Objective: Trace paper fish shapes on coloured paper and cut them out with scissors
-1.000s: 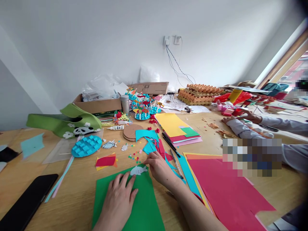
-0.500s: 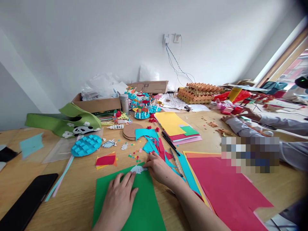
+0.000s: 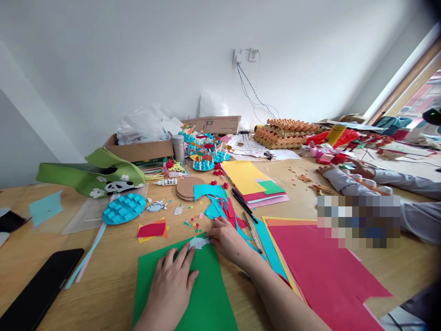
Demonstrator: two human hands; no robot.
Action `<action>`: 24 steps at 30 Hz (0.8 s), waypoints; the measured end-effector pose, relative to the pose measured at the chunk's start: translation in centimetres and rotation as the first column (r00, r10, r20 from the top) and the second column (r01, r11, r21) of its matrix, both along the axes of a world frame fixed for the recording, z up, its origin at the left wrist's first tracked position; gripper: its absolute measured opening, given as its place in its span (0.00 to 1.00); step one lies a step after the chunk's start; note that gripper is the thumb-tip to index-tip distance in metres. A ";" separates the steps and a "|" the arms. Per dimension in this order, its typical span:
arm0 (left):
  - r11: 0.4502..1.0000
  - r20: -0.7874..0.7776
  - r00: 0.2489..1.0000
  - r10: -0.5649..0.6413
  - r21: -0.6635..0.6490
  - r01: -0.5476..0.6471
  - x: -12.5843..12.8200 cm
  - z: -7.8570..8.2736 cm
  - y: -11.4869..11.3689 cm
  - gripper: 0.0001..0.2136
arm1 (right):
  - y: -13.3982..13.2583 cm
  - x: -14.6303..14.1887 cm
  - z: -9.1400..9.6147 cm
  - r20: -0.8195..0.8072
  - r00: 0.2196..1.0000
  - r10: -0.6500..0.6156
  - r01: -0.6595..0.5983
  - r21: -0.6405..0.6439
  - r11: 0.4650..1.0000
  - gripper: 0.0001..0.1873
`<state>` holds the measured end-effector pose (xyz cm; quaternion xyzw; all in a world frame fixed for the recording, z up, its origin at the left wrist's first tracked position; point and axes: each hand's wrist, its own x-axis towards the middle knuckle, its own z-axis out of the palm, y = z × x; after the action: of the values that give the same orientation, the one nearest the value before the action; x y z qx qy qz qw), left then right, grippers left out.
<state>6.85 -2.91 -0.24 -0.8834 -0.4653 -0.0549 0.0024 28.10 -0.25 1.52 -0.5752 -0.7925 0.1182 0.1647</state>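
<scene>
Desk: wooden (image 3: 106, 271), below a pale wall (image 3: 155, 46).
Fish: paper cut-out (image 3: 199, 242) near the green sheet's (image 3: 206, 294) far right corner.
Left hand (image 3: 172, 278): spread flat on the sheet, gripping nothing.
Right hand (image 3: 225, 239): fingers curled at the fish's right end; cannot tell if pinching.
Progress: fish laid on; sheet looks uncut.
Writing: glue bottle's (image 3: 167, 182) label unreadable.

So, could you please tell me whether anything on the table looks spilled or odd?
Small coloured dots lie scattered just beyond the green sheet, as if spilled. The large red sheet at right looks odd too: its edge is notched.
</scene>
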 end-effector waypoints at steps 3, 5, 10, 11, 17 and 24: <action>1.000 -0.001 1.000 0.005 -0.008 -0.005 0.0 0.1 -0.1 0.21 | 0.0 0.0 -0.2 0.008 1.000 -0.003 0.003 0.010 1.000 0.08; 1.000 0.005 1.000 0.006 -0.007 -0.006 0.0 0.1 -0.2 0.21 | 0.0 0.0 -0.3 0.004 1.000 0.000 0.000 0.019 1.000 0.08; 1.000 0.008 1.000 0.007 0.001 -0.007 0.1 0.1 -0.1 0.20 | 0.0 0.0 -0.5 -0.010 1.000 -0.003 0.003 0.021 1.000 0.09; 1.000 0.007 1.000 0.006 0.003 -0.006 0.1 0.0 -0.1 0.20 | 0.0 0.0 -0.5 -0.008 1.000 -0.003 0.003 0.018 1.000 0.09; 0.999 0.025 1.000 -0.012 0.038 0.011 -0.1 -0.3 -0.1 0.21 | -0.1 0.0 -0.3 -0.009 1.000 0.029 -0.029 0.036 0.999 0.06; 0.998 0.066 0.997 0.034 0.050 -0.037 -0.2 -0.5 0.1 0.21 | -0.1 -0.3 -0.3 0.047 0.995 0.093 -0.096 0.052 0.994 0.04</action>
<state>6.66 -2.78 -0.78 -0.8724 -0.4792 -0.0956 0.0110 27.84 -0.33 1.21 -0.5348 -0.8252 0.0916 0.1568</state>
